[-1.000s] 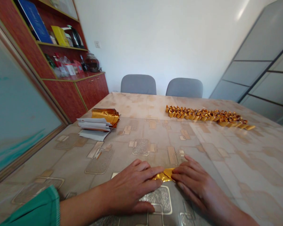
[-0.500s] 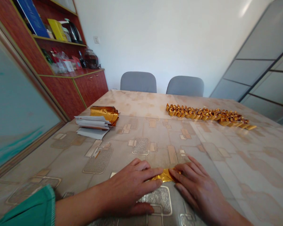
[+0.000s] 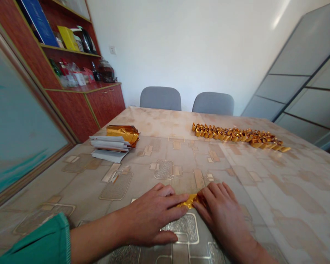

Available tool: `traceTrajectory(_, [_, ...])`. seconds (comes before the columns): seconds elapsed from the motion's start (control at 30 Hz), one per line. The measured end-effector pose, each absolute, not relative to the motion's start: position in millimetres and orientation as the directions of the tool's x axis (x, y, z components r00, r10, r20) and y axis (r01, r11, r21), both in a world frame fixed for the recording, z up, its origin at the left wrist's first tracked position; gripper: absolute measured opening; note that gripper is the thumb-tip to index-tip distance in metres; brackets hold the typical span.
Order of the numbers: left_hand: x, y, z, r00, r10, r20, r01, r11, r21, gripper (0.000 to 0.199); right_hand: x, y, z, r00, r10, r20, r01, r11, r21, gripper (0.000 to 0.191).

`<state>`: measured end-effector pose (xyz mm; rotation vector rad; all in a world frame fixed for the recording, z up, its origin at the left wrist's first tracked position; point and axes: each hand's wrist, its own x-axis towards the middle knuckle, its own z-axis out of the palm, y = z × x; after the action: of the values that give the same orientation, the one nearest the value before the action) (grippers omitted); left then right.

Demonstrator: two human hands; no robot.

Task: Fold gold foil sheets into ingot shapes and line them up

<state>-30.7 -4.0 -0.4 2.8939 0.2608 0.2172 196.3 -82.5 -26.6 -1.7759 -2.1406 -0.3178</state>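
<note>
A small piece of gold foil [image 3: 191, 201] lies on the patterned tablecloth between both hands. My left hand [image 3: 154, 216] presses its left end with the index and middle fingertips, its thumb spread apart on the cloth. My right hand [image 3: 221, 212] has its fingers together and bent over the right end of the foil, which they partly hide. Further off to the left lies a stack of gold foil [image 3: 122, 134] beside folded white-backed sheets [image 3: 110, 143]. Rows of folded gold pieces [image 3: 236, 134] stand at the back right.
The table [image 3: 154, 119] reaches back to two grey chairs [image 3: 160, 98]. A red-brown cabinet [image 3: 106, 102] with bottles and a kettle stands at the back left; grey panels [image 3: 288, 58] are on the right.
My right hand has moved slightly left along the foil, its fingers now closer together and more bent. Less of the foil shows. My left hand has barely moved.
</note>
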Motion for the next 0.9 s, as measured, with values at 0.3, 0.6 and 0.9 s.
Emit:
traceTrajectory(0.3, [-35,-4,-2,0.977,0.184,0.111,0.154,-0.959,0.239,0.059,209,-93,-25,-0.195,0.921,0.338,0.955,0.257,-0.151,0.014])
traceTrajectory(0.6, [-8,2,-8,0.907,0.385,0.172,0.269,-0.842,0.468,0.017,209,-78,-18,-0.182,0.939,0.293,0.938,0.255,-0.233,0.014])
traceTrajectory(0.9, [4,-6,-13,0.723,0.684,0.099,0.605,-0.695,0.387,0.017,206,-39,-13,-0.299,0.942,0.156,0.84,0.337,-0.426,0.014])
